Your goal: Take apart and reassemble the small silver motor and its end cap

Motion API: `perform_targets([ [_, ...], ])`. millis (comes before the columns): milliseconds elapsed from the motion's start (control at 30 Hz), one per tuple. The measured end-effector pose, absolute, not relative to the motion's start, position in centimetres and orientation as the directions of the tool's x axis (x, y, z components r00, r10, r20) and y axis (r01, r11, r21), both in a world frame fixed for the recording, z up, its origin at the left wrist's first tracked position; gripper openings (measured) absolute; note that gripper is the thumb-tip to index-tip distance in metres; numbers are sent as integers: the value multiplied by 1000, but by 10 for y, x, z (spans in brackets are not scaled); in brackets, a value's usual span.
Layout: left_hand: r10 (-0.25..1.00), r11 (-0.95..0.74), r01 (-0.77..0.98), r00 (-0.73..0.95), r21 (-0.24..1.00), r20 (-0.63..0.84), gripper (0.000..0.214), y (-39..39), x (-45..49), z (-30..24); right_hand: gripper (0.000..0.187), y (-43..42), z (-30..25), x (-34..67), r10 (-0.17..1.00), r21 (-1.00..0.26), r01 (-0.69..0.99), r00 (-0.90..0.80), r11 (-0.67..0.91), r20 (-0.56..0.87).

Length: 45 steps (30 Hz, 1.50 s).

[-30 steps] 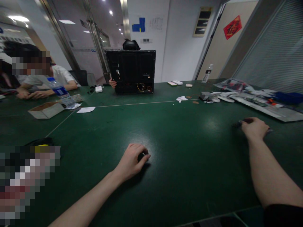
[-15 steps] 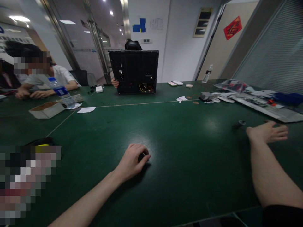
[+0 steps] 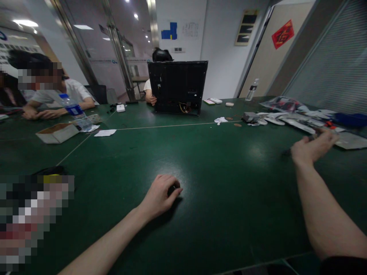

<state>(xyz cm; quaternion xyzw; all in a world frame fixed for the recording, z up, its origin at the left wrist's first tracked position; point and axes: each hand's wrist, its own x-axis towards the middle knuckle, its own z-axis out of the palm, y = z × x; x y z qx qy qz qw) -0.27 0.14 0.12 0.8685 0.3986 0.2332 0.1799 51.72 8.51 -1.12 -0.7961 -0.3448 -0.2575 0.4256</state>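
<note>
My left hand (image 3: 161,195) rests on the green table (image 3: 218,168) near its middle, fingers curled shut around a small dark object that I cannot make out. My right hand (image 3: 311,147) is lifted just above the table at the right. Its fingers are stretched out toward a flat grey metal panel (image 3: 348,140) and hold nothing that I can see. A small dark part (image 3: 286,152) lies on the table just left of that hand, partly hidden by it.
Across the table a person's hand (image 3: 151,100) holds an upright black computer case (image 3: 177,86). At the left another person sits by a water bottle (image 3: 75,111), a cardboard box (image 3: 57,133) and a paper sheet (image 3: 104,132). Bags and parts (image 3: 282,104) clutter the far right.
My right hand left the small dark part, opened, and swung up and right toward the grey panel. The black case across the table slid to the right. My left hand stayed put.
</note>
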Motion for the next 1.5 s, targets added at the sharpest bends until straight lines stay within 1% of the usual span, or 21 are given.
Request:
perform_targets([
  [33,777,-617,609,574,498,260,8,2,-3,1,42,88,2,492,350,-469,819,568,-331,745],
  [100,778,-614,612,575,499,253,9,3,-4,2,36,91,23,438,441,-420,893,447,-164,779],
  [167,780,-611,612,574,502,249,9,3,-5,2,34,89,35,381,539,-437,896,329,82,776],
  [200,781,-610,613,573,502,249,8,4,-5,3,34,85,37,354,590,-475,854,275,212,759],
  [267,783,-608,615,567,502,255,8,4,-5,3,33,73,35,303,718,-565,699,107,437,688],
  [333,789,-604,620,554,500,266,6,4,-5,3,33,56,27,263,797,-657,511,-99,555,596],
  [400,792,-603,624,543,497,279,8,4,-4,4,36,39,15,233,813,-725,367,-285,582,508],
  [467,790,-607,623,538,493,293,15,2,-4,5,41,25,4,213,774,-757,272,-450,594,446],
  [533,784,-617,617,536,489,313,21,1,-4,7,44,16,-5,202,714,-764,222,-575,606,399],
  [600,778,-625,610,536,488,327,23,0,-5,8,46,10,-11,197,672,-757,217,-646,616,362],
  [867,783,-619,603,521,503,339,27,-2,-6,9,53,7,-8,200,658,-714,281,-680,641,322],
  [1000,791,-606,599,525,524,314,25,-2,-7,11,59,9,-5,204,658,-726,297,-701,620,276],
  [1167,802,-590,600,514,540,305,28,-2,-7,11,56,11,-8,204,687,-759,336,-701,557,193],
  [1367,790,-607,569,503,554,350,37,-3,-9,9,54,14,-16,199,735,-778,349,-646,522,204],
  [1500,783,-614,560,522,556,339,42,-4,-10,10,49,16,-18,198,738,-794,324,-638,515,218],
])
